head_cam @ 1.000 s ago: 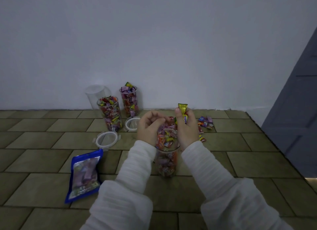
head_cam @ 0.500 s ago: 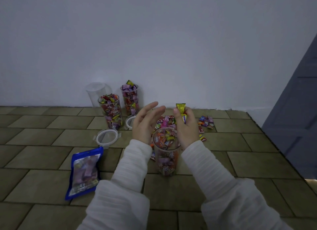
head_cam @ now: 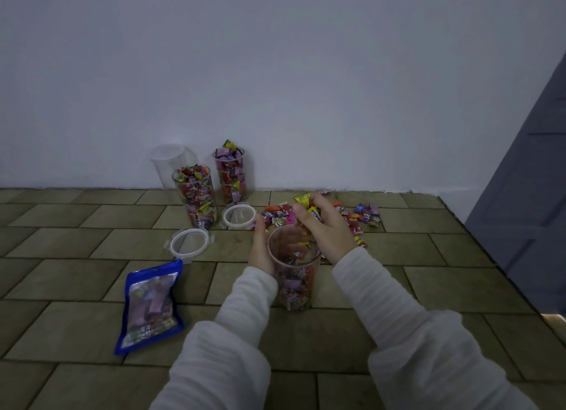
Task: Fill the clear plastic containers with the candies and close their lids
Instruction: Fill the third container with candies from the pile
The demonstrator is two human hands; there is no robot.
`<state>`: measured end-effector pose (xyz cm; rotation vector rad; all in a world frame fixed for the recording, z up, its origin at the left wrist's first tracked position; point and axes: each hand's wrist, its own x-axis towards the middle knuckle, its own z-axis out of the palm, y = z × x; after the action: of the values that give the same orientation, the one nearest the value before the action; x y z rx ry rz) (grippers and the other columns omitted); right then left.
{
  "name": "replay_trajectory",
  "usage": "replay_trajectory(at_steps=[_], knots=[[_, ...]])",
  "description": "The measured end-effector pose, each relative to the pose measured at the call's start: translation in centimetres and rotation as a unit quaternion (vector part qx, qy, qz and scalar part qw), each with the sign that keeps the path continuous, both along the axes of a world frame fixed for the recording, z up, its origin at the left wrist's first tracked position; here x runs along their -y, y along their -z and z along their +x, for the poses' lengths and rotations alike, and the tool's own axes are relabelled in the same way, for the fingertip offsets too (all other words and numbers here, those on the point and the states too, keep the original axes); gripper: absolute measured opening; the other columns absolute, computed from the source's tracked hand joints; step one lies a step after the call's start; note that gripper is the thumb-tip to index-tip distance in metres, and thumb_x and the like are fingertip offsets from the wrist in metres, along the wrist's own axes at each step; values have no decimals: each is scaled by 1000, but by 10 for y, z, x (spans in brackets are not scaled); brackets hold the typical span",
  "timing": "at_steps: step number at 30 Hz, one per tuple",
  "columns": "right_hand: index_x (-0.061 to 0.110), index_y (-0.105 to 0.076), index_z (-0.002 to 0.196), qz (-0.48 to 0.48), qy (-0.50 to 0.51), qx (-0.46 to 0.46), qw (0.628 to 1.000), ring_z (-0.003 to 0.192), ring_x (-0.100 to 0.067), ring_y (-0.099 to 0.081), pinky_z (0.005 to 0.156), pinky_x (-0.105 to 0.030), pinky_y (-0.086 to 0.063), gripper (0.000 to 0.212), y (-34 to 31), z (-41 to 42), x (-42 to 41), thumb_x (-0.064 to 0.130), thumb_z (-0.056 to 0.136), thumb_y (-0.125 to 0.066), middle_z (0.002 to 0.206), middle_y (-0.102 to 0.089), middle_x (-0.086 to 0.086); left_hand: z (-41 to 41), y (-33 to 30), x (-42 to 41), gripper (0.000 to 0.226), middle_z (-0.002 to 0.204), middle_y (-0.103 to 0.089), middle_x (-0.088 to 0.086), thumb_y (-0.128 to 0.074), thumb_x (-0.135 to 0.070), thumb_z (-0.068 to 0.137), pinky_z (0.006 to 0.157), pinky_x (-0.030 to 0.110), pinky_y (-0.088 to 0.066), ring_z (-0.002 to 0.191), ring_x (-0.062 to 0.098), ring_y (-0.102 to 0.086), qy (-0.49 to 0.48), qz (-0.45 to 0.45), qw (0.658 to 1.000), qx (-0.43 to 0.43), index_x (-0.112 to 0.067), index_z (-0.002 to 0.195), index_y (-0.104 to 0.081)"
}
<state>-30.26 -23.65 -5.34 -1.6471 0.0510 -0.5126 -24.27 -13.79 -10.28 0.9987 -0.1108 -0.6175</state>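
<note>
Candy filling at a part-filled container on the tiled floor.
Left hand (head_cam: 260, 250) is wrapped around the clear container (head_cam: 294, 275); at its 1 o'clock, right hand (head_cam: 326, 226) is curled over loose candies (head_cam: 277, 218), wrappers (head_cam: 309, 209) held in its grip.

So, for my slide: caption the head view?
Left hand steadies the container; right hand gathers candies.

The person is wearing a white long-sleeved top of ribbed knit, its fine ridges running across each sleeve. The left hand (head_cam: 260, 250) and right hand (head_cam: 326, 229) are showing bare past the cuffs.
</note>
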Motion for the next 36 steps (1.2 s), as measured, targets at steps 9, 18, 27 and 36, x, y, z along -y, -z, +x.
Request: replay_trajectory(at_steps=[9, 18, 27, 36], knots=[[9, -50, 82, 42, -63, 17, 997, 58, -3, -56, 55, -16, -44, 12, 1, -5, 3, 13, 81, -62, 74, -50, -3, 0, 1, 2, 85, 68, -70, 16, -22, -67, 90, 62, 32, -51, 54, 25, -66, -7, -1, 1000, -14, -4, 65, -74], [18, -57, 79, -96, -114, 38, 988, 80, -17, -48, 75, -32, -38, 17, 3, -6, 1, 17, 67, -68, 80, -49, -5, -2, 4, 1, 99, 124, -58, 28, -72, -72, 55, 109, 54, -34, 120, 39, -54, -26, -40, 997, -59, 3, 119, -60], [31, -60, 83, -115, -76, 45, 989, 78, -19, -52, 73, -35, -43, 20, 0, -7, 11, 12, 77, -65, 81, -55, -2, 0, 2, 0, 79, 104, -67, 26, -44, -66, 77, 90, 47, -52, 93, 35, -66, -47, 6, 999, -21, 2, 106, -68], [25, -62, 91, -446, -12, -371, 815, 82, -11, -55, 75, -25, -46, 7, -1, -48, 88, 29, 87, -66, 88, -59, 7, 1, 9, 10, 78, 63, -71, 11, -25, -57, 95, 55, 27, -54, 47, 21, -63, -16, 7, 1000, 17, -7, 56, -70]])
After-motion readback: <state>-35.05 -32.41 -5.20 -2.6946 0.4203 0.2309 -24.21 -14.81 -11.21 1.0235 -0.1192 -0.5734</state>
